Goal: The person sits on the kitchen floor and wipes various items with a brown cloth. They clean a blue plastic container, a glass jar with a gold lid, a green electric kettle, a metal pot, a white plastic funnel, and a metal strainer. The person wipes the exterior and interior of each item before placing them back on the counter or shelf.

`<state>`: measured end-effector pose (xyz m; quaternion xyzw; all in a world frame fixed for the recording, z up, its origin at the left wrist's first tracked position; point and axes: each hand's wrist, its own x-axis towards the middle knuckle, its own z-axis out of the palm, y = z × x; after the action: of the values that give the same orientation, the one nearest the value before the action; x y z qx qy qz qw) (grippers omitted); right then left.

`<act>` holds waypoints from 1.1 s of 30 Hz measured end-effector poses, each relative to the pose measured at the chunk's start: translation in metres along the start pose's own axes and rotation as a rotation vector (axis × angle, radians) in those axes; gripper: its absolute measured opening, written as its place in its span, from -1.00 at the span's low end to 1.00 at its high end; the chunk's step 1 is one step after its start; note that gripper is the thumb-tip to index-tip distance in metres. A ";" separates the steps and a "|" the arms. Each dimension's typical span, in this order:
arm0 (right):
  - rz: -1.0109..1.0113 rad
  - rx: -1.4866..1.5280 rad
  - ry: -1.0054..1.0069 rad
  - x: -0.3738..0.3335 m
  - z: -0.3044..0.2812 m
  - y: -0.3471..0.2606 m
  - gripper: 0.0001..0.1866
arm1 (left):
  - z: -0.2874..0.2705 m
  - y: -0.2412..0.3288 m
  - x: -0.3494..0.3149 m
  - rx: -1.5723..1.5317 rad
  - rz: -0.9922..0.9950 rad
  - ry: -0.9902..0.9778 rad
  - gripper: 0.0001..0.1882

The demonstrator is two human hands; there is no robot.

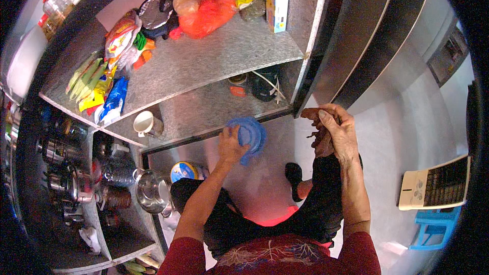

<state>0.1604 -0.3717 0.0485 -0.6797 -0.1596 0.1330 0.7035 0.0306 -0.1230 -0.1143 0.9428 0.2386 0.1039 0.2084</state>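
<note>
1. Head view, left of the two hands: the left hand (233,145) is at the left edge of a blue round plastic container (252,136). Fingers and thumb are partly curled and appear to pinch its side. Grip on the far underside cannot be told.
2. Head view, right of the two hands: the right hand (341,130) is well to the right of the container. Its thumb and fingers are closed on a crumpled brown rag (323,145), with little opening visible.
3. Head view, governing relation: the rag lies to the right of the container, the two apart with a plain gap between. The rag's longer axis runs roughly away from the wearer, across that gap. The container is round, with no evident long axis. The left hand is the nearer, being in contact; in my judgement, bringing rag and container together would depend on closing the sideways gap.
4. Head view, surroundings: beyond the container is the lower shelf (196,117); to its left stands a white mug (147,123); farther left and nearer the wearer is a metal pot (153,192). Whether anything supports the container from below cannot be told.
</note>
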 end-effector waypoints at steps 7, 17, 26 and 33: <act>0.218 0.317 0.052 0.000 -0.010 0.022 -0.68 | 0.022 0.001 0.003 0.032 0.063 -0.052 -0.19; 0.199 0.329 0.020 0.001 -0.002 0.027 -0.74 | 0.039 -0.003 0.022 0.061 0.062 -0.090 -0.16; 0.248 0.291 -0.006 0.011 0.011 0.035 -0.72 | 0.069 -0.030 0.016 0.016 0.078 0.006 -0.04; 0.194 0.321 0.022 0.006 0.006 0.030 -0.68 | 0.092 -0.061 -0.002 -0.710 -0.450 -0.411 -0.23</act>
<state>0.1644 -0.3630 0.0187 -0.5723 -0.0622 0.2164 0.7885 0.0307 -0.1065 -0.2236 0.7392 0.3405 -0.0578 0.5783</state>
